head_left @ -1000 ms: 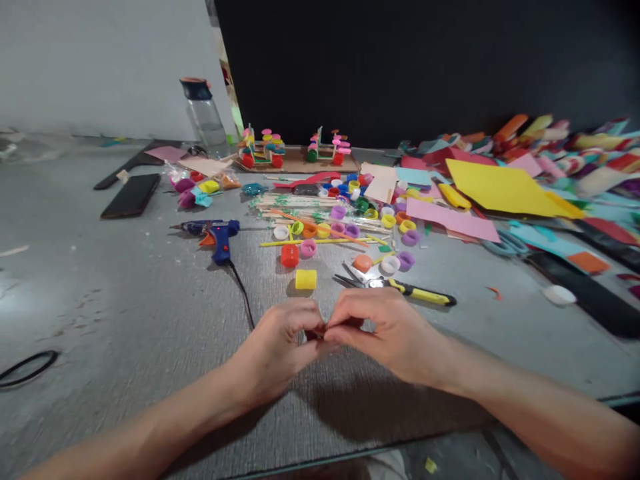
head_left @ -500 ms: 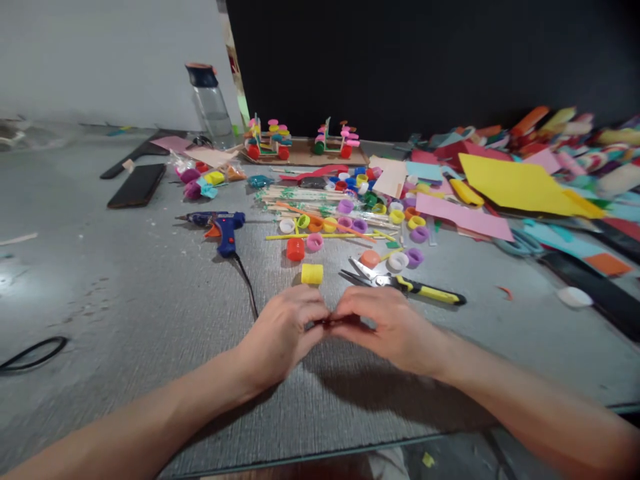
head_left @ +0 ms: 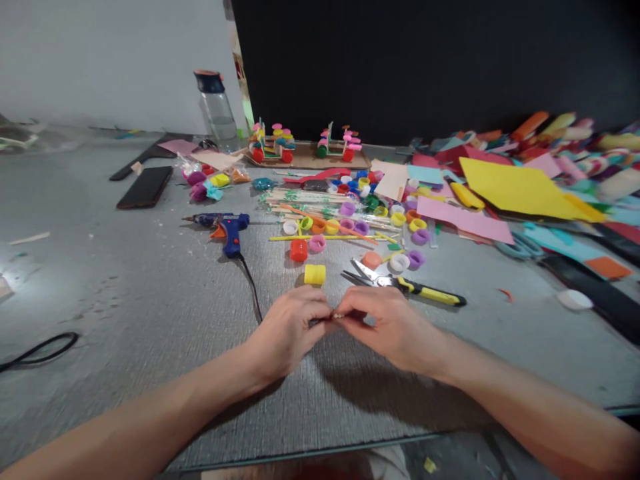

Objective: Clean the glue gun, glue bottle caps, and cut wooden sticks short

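Fumbles threaten at near centre, right hand (head_left: 393, 323) pinching a tiny whitish lump (head_left: 339, 316), material unclear, left hand (head_left: 285, 327) just beside, its grip impossible to tell, so any slackened fingertip could drop it onto the grey bench (head_left: 280, 427).

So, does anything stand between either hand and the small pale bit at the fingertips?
Nothing visible: the small pale bit shows just where the left hand and right hand come together. The yellow piece and cutters lie beyond them.
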Demonstrator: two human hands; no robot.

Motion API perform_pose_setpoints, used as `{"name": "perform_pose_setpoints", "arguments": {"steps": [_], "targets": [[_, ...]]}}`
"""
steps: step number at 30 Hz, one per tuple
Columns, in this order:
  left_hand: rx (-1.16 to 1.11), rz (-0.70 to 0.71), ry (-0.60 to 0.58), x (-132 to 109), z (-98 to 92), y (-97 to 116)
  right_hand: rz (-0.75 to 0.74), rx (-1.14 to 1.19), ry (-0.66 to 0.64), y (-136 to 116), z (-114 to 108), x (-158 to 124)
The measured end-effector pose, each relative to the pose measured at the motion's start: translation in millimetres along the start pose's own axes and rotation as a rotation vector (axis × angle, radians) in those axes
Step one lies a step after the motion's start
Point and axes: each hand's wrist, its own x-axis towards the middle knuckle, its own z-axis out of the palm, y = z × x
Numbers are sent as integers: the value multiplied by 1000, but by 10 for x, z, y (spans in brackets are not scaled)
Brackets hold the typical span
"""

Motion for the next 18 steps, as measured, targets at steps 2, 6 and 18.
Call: {"name": "perform_pose_setpoints", "arguments": {"steps": [2, 6, 18], "targets": [[25, 4, -11, 11, -10, 13, 24, -4, -15, -15, 5, 10], [56, 6, -11, 33, -21, 38, 62, 14, -20, -14, 22, 8], [143, 9, -52, 10, -39, 67, 130, 6, -32, -47, 22, 0]]}}
